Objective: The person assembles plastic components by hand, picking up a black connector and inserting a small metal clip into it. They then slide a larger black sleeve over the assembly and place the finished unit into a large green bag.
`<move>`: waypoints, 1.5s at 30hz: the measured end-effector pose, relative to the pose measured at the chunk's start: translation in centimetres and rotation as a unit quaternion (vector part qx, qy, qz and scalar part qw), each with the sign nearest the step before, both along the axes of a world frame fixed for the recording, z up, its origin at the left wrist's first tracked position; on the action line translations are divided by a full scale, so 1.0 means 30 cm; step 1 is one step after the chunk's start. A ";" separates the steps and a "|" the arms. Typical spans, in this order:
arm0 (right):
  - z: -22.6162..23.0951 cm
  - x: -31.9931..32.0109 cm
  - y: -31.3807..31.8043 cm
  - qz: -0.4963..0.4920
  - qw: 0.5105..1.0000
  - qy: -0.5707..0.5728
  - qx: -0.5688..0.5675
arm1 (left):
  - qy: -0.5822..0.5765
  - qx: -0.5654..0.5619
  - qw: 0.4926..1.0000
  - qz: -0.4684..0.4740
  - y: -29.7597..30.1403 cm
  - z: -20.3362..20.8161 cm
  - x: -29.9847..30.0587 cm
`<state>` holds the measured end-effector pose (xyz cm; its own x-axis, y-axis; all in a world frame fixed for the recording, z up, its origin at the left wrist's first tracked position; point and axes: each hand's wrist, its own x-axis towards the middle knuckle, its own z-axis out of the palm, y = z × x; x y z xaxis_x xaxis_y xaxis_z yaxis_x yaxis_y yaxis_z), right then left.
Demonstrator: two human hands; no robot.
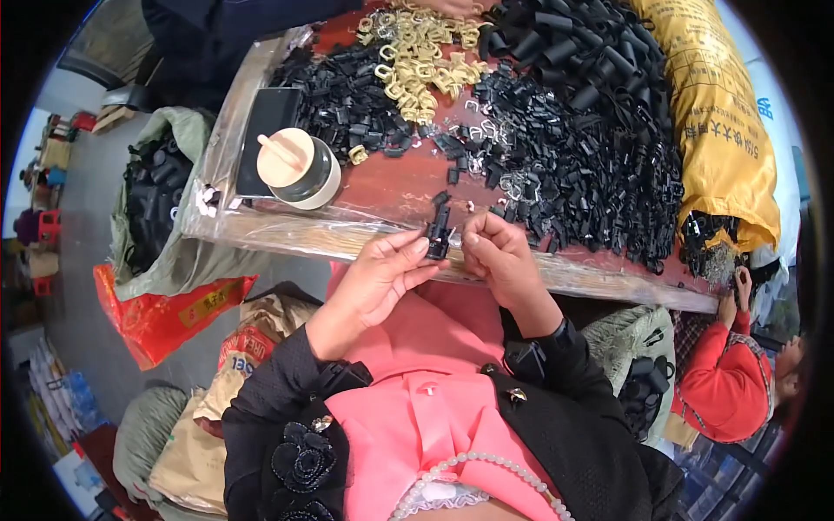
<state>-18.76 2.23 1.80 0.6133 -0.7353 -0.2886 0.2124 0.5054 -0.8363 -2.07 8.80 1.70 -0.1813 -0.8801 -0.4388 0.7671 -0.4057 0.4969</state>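
My left hand [380,271] holds a small black plastic part [440,233] upright between thumb and fingers, at the table's near edge. Just right of it, my right hand [502,260] is closed in a pinch; whatever sits between those fingertips is too small to make out. Beyond my hands, loose small black pieces [599,174] spread over the right of the red tabletop [373,193], with thin silvery metal clips [514,184] among them. Gold-coloured ring-shaped pieces [434,74] lie heaped farther back. Black tubes [569,52] are piled at the far right.
A wooden-lidded jar [314,187] stands at the table's left, beside a black flat box [254,165]. Open sacks flank the table: a green one [187,130] left, a yellow one [725,130] right. One person in red [725,391] works at right; another's dark sleeve [226,35] shows across the table.
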 end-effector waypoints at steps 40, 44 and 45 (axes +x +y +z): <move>-0.005 0.066 0.064 0.056 0.937 0.180 -0.296 | 0.003 -0.006 0.999 -0.049 0.051 -0.033 0.071; 0.000 0.053 0.000 0.110 0.920 0.175 -0.333 | 0.017 -0.008 0.999 -0.032 0.044 -0.021 0.082; 0.006 0.054 -0.029 0.109 0.920 0.173 -0.334 | 0.015 -0.009 0.999 -0.031 0.046 -0.024 0.089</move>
<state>-17.14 1.36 1.99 0.7239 -0.6895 -0.0235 -0.1717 -0.1471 -0.9741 0.62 10.16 0.98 -0.2483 -0.8741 -0.4175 0.7552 -0.4446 0.4817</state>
